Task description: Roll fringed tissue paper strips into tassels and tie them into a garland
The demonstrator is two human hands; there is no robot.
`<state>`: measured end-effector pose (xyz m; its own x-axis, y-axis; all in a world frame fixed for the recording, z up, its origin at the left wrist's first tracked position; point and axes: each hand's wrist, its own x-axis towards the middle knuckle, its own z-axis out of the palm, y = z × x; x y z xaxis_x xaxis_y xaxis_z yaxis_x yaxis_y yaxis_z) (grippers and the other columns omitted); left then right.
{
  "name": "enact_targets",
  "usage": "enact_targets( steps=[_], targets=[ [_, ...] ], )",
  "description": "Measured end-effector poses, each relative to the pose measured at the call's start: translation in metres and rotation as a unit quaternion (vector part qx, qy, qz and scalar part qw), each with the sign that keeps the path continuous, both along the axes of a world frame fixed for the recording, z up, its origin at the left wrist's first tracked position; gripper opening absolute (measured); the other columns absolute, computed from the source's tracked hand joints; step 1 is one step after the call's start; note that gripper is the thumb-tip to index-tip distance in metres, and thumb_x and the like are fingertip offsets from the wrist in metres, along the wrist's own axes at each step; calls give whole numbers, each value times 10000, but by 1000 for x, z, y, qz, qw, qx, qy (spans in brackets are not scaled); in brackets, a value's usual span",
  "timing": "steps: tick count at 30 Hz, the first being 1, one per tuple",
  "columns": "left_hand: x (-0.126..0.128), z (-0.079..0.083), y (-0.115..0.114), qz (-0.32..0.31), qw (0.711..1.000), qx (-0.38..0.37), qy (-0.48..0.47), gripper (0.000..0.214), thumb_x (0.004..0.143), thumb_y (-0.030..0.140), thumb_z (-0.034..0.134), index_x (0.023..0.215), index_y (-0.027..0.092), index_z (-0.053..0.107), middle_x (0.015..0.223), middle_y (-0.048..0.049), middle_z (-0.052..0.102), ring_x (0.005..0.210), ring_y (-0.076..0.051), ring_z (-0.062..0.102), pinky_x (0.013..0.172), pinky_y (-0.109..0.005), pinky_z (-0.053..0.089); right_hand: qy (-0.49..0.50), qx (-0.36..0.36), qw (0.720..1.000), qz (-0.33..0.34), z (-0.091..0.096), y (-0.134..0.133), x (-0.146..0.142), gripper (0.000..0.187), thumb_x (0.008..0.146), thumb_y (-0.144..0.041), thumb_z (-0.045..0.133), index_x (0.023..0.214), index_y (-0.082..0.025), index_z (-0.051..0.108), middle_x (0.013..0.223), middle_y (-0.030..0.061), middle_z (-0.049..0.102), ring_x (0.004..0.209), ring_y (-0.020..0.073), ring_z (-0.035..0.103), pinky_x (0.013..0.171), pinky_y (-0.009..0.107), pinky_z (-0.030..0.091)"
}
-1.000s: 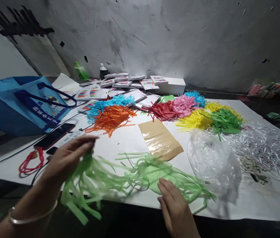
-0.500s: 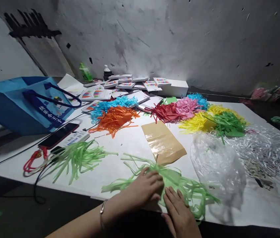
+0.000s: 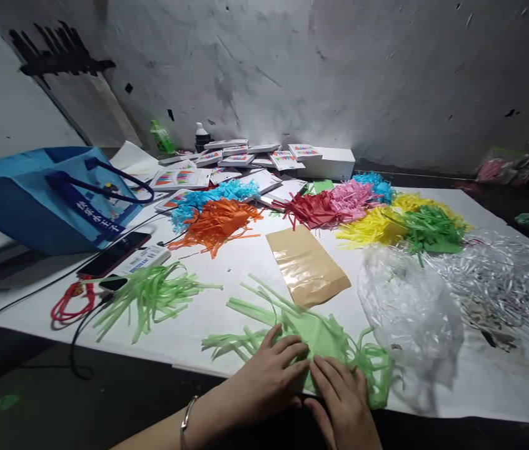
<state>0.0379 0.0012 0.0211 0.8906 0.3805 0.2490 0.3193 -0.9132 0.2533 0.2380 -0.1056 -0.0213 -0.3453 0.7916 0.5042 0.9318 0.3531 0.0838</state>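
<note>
A light green tissue-paper sheet with cut fringes (image 3: 321, 340) lies at the near edge of the white table. On its left part rests my left hand (image 3: 276, 369), fingers spread and bent slightly, with a metal bracelet at the wrist. My right hand (image 3: 345, 400) lies beside it, fingers stretched out over the paper's near edge and thumb apart. Both hands press the paper from above. What is beneath the palms is hidden. Another light green fringe bunch (image 3: 154, 297) lies to the left, and a brown paper envelope (image 3: 309, 265) lies just beyond the hands.
Orange (image 3: 220, 224), red (image 3: 314, 209) and yellow (image 3: 367, 230) fringe bunches lie farther back, among other colours. A crumpled clear plastic bag (image 3: 409, 306) and silvery strands (image 3: 503, 275) are at right. At left are a blue bag (image 3: 44, 200), a phone (image 3: 117, 253) and cables.
My left hand has shifted down slightly, its fingers more spread. The green sheet now shows flatter between and beyond my hands, its right fringes drawn inward.
</note>
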Motion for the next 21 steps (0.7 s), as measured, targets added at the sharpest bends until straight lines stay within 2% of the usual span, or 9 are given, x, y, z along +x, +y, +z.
enact_targets(
  steps=[3, 6, 8, 10, 11, 13, 16, 19, 21],
  targets=[
    [-1, -12, -6, 21, 1000, -11, -17, 556, 796, 400, 806, 1271, 260, 551, 1288, -56, 672, 1246, -272, 553, 1176, -484, 143, 27, 18, 993, -113, 2, 10, 3, 387, 1030, -400, 378, 1264, -229, 635, 1313, 66, 674, 1071, 305, 675, 813, 492, 504],
    [-8, -11, -4, 30, 999, -26, -26, 500, 790, 358, 815, 1215, 266, 568, 1271, -41, 682, 1224, -272, 562, 1145, -471, 175, 43, 53, 960, -272, 6, 15, 29, 480, 1040, -444, 287, 1164, -182, 670, 1190, 165, 718, 948, 346, 683, 724, 497, 478],
    [-10, -9, -3, 38, 998, -28, -29, 443, 813, 322, 791, 1193, 261, 573, 1257, -44, 686, 1207, -272, 570, 1114, -464, 211, 29, 74, 928, -364, 15, 10, 49, 428, 1027, -417, 356, 1107, -152, 683, 1086, 203, 737, 878, 362, 681, 709, 509, 471],
    [-10, -8, -5, 46, 998, -28, -34, 388, 835, 269, 754, 1179, 255, 576, 1252, -49, 686, 1203, -272, 573, 1090, -462, 236, 15, 119, 911, -395, 26, 1, 57, 300, 992, -356, 494, 1089, -146, 685, 1043, 202, 743, 883, 369, 680, 751, 530, 475],
    [-9, -7, -7, 49, 998, -28, -38, 371, 842, 250, 738, 1177, 251, 577, 1250, -50, 687, 1201, -272, 575, 1081, -462, 246, 20, 140, 920, -365, 31, -3, 54, 253, 969, -314, 557, 1114, -145, 676, 1062, 192, 743, 920, 361, 683, 789, 527, 484],
    [-5, -6, -10, 52, 997, -29, -44, 354, 849, 231, 717, 1176, 248, 582, 1241, -50, 693, 1188, -268, 585, 1066, -457, 268, 35, 134, 966, -217, 37, -7, 36, 326, 933, -282, 626, 1226, -138, 633, 1184, 170, 718, 1053, 332, 674, 873, 482, 512],
    [-7, -5, -6, 57, 997, -27, -44, 348, 853, 244, 706, 1184, 253, 599, 1234, -50, 703, 1172, -265, 599, 1051, -450, 301, 33, 34, 999, -5, 31, -5, 1, 450, 932, -330, 595, 1322, -104, 588, 1356, 134, 638, 1236, 303, 611, 955, 433, 542],
    [-30, -4, 15, 109, 993, 5, -44, 247, 875, 225, 651, 1118, 266, 657, 1213, -58, 719, 1173, -285, 608, 1041, -482, 316, 16, 11, 1000, 25, 10, -3, -12, 419, 935, -240, 558, 1331, -106, 590, 1410, 90, 598, 1274, 278, 592, 974, 428, 559],
    [-54, -2, 33, 191, 980, 40, -40, 179, 906, 209, 581, 1030, 261, 700, 1183, -82, 729, 1155, -313, 619, 1007, -515, 347, 6, 20, 999, 41, -4, -5, -7, 426, 917, -146, 548, 1339, -102, 583, 1415, 87, 592, 1311, 271, 561, 1014, 432, 542]
  ],
)
